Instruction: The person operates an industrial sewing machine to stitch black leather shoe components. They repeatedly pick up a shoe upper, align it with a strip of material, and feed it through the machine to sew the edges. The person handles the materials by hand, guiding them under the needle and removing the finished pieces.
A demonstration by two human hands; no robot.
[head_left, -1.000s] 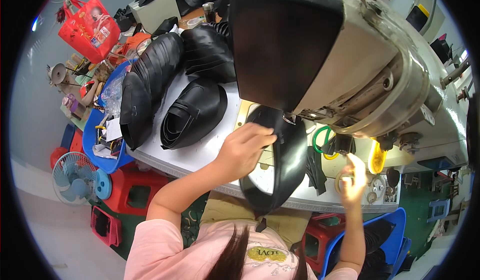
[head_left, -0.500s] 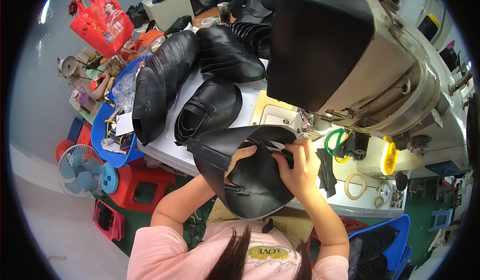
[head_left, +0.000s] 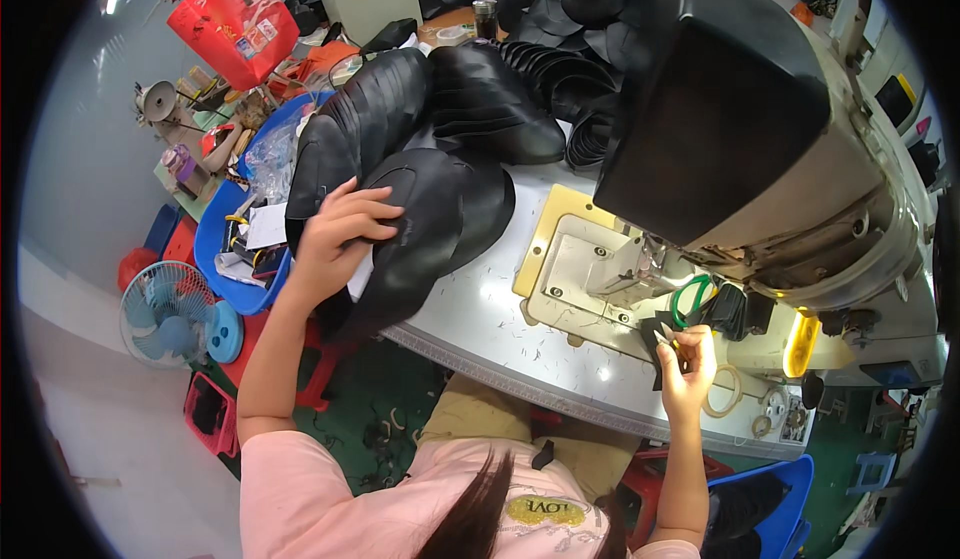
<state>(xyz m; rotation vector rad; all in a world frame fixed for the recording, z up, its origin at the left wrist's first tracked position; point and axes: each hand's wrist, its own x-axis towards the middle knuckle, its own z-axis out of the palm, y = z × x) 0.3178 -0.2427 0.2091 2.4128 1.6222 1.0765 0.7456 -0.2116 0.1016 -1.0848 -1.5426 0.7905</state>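
Observation:
My left hand (head_left: 345, 239) is at the left edge of a large curved black leather-like piece (head_left: 430, 229), its fingers bent over the smooth surface. The piece lies tilted against a stack of similar nested pieces (head_left: 375, 104), and its lower end reaches past the table's front edge. Out to the right, my right hand (head_left: 688, 367) is closed in a pinch beside some flat black strips (head_left: 652, 337) and a green ring-shaped handle (head_left: 688, 299). A small pale tip shows at its fingers, too little to name the thing.
A big sewing machine head (head_left: 740, 129) overhangs the right of the white table (head_left: 480, 329), above a yellow-edged plate (head_left: 540, 244). More black nested pieces (head_left: 490, 104) stand behind. At the left are a blue basin (head_left: 215, 249) and a fan (head_left: 165, 314); a tape roll (head_left: 722, 389) lies right.
The black piece has gone from between both hands in front of me to the pile at left, with my left hand. My right hand has let go of it and moved right to the black strips.

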